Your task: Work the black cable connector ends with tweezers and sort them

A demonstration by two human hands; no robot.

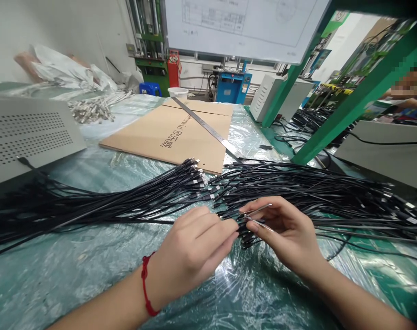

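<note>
Head view of a sorting step at a desk (74, 275) covered in crinkled clear plastic film. The left hand (191, 250), a red string bracelet (145, 286) at its wrist, has its fingers (222, 229) pinched shut on the connector ends of a few thin black cables (244, 229). The right hand (287, 233) meets it from the other side, its fingers curled closed around slim metal tweezers (260, 217) whose tips lie at those same connector ends. The gripped cables sit just in front of two fanned bundles of like black cables: one (108, 201) trailing left, one (315, 192) trailing right, their plug ends meeting near the middle. Behind lie a flat sheet of brown cardboard (167, 133) and a long steel ruler (208, 128) laid across it; a perforated grey metal housing (26, 133) stands at far left. Judged step: working individual connector tips with the tweezers. The next move calls for a steady pinch and fine tip placement among crowded plugs.
</note>
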